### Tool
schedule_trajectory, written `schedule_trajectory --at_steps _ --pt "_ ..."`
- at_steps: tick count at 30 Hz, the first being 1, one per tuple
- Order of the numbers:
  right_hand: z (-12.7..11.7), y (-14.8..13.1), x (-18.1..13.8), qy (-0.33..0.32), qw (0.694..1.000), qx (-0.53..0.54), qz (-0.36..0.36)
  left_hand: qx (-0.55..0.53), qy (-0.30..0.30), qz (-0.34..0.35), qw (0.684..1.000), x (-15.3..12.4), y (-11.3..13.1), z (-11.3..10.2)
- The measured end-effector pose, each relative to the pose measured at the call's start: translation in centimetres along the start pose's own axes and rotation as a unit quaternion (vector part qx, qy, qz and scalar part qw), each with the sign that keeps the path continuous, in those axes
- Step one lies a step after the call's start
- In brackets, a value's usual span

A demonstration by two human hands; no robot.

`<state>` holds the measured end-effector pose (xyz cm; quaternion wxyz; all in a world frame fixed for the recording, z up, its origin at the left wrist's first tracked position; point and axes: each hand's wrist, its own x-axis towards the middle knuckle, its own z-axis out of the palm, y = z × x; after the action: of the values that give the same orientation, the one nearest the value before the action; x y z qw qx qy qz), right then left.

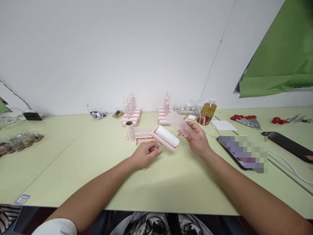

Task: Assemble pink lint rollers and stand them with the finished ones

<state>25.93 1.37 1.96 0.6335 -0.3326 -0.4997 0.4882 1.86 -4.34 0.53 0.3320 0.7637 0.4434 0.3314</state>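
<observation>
My left hand is closed around the clear handle of a pink lint roller, whose white roll points up and to the right. My right hand pinches a translucent pink cover just above and to the right of the roller's end; cover and roller are apart. Both hands hover above the pale green table.
Pink roller parts lie behind my hands, and stacks of pink rollers stand further back. A bottle of amber liquid, a power strip, phones and red-handled tools sit at right. Small jars at left.
</observation>
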Motion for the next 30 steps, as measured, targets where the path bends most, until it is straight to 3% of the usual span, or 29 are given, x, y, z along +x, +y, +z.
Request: schedule_trajectory --at_steps 6,30 --pt "1.0 0.3 -1.4 -0.050 0.997 -0.055 0.012 0.012 -0.016 -0.009 1.000 0.0 -0.1 -0.1" --pt "0.9 0.5 -1.5 -0.097 0.991 -0.093 0.018 0.000 0.003 0.001 1.000 0.1 -0.2 -0.1"
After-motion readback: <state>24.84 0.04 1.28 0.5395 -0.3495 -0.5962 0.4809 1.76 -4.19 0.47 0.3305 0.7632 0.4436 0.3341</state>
